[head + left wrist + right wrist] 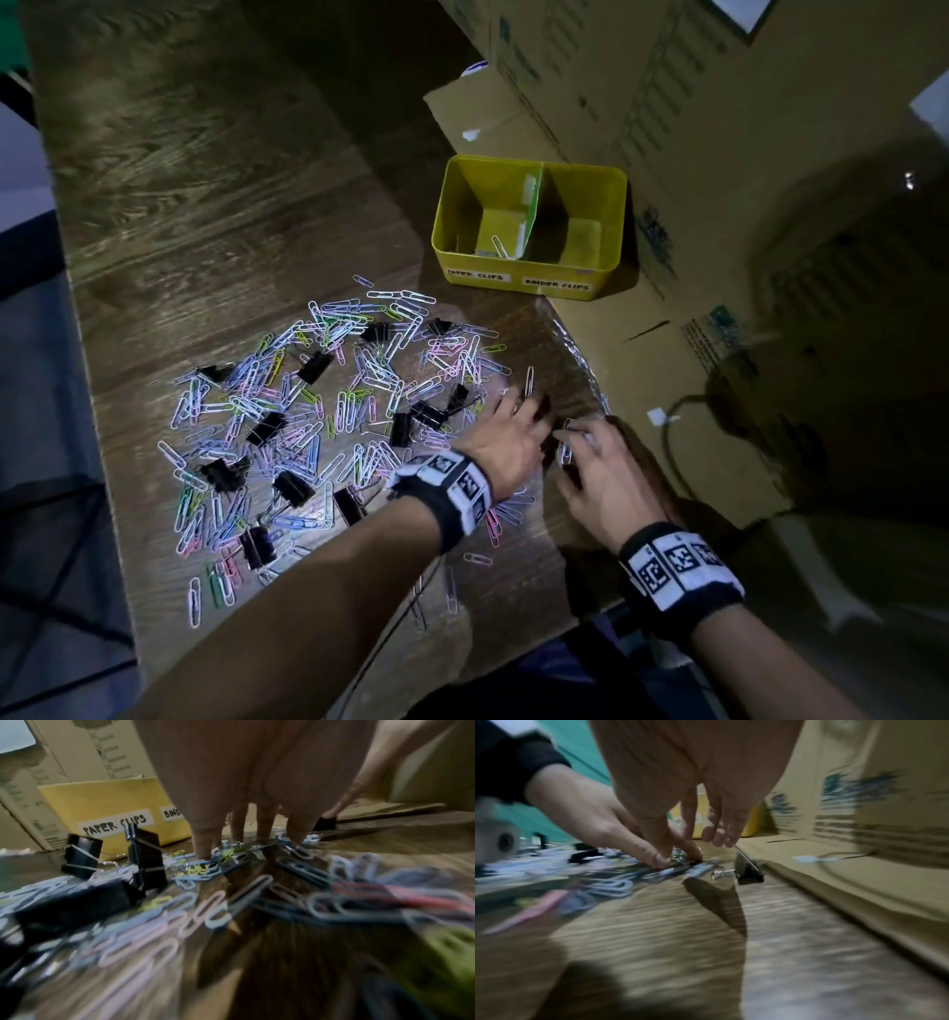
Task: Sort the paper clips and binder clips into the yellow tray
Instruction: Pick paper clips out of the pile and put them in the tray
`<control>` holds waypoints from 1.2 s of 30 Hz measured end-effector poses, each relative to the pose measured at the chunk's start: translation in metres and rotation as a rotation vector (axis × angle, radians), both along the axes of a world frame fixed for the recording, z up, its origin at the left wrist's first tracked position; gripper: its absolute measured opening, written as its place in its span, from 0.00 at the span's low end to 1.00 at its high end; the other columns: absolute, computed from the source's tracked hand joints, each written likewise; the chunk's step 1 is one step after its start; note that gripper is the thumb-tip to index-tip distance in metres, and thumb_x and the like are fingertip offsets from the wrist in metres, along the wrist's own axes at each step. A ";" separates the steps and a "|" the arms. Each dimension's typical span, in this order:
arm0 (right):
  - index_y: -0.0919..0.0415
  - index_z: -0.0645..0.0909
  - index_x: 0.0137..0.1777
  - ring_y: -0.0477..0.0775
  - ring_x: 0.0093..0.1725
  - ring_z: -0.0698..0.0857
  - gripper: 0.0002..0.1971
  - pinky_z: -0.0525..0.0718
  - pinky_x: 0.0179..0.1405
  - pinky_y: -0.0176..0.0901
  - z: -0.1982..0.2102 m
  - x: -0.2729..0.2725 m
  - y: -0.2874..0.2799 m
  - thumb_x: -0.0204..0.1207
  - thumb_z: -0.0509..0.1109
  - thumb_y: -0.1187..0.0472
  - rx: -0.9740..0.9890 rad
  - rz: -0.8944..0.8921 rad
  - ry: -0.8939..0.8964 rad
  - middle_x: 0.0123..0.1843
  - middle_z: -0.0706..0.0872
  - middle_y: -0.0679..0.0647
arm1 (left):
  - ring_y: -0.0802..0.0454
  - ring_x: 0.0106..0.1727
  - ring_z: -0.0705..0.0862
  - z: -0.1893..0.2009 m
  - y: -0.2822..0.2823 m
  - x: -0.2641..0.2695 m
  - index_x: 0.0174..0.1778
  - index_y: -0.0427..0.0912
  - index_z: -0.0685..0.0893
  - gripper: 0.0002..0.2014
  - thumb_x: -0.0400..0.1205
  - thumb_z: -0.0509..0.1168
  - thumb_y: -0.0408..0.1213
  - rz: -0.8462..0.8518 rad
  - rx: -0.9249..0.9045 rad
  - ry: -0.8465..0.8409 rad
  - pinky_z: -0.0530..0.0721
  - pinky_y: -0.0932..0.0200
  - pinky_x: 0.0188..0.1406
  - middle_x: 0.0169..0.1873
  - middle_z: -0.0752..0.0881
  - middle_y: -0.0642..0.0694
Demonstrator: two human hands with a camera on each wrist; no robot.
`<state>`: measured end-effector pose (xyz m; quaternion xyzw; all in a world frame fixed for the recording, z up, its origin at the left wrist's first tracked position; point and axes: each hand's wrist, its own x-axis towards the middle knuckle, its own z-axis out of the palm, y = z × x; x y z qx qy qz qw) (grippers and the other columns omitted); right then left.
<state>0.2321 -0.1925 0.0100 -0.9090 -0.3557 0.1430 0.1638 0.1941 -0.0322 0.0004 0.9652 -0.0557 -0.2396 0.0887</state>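
A loose heap of pastel wire paper clips (328, 411) and black metal binder clips (314, 366) is spread across the wood-grain table (205, 205), well apart from the yellow plastic two-compartment tray (529, 226), which is labelled for each kind and holds one or two paper clips in its left compartment. Both hands work the heap's right edge, probably to gather a batch. The left hand (508, 437) presses spread, straight fingers (205, 841) down onto clips; the right hand (598, 473) curls narrowly, pinching paper clips, with a binder clip just beside its fingertips (718, 839).
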 end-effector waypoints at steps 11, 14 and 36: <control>0.59 0.74 0.68 0.65 0.68 0.75 0.26 0.78 0.66 0.54 0.004 0.000 -0.004 0.68 0.72 0.64 -0.166 -0.041 0.118 0.70 0.71 0.63 | 0.41 0.75 0.65 0.006 0.033 -0.053 0.75 0.48 0.66 0.23 0.83 0.55 0.46 0.010 -0.131 -0.122 0.71 0.42 0.71 0.76 0.65 0.41; 0.61 0.73 0.70 0.67 0.67 0.76 0.31 0.77 0.67 0.54 0.000 0.006 -0.012 0.67 0.75 0.59 -0.162 -0.048 0.111 0.70 0.72 0.65 | 0.42 0.74 0.65 0.002 0.038 -0.043 0.74 0.49 0.66 0.26 0.82 0.55 0.56 0.014 -0.122 -0.140 0.69 0.44 0.72 0.75 0.66 0.41; 0.62 0.75 0.66 0.65 0.70 0.71 0.21 0.75 0.70 0.55 -0.006 -0.038 0.066 0.74 0.64 0.76 -0.283 0.226 0.237 0.69 0.72 0.60 | 0.47 0.49 0.83 0.007 0.041 -0.085 0.49 0.39 0.85 0.08 0.79 0.67 0.39 0.439 -0.433 -0.114 0.78 0.59 0.52 0.48 0.86 0.43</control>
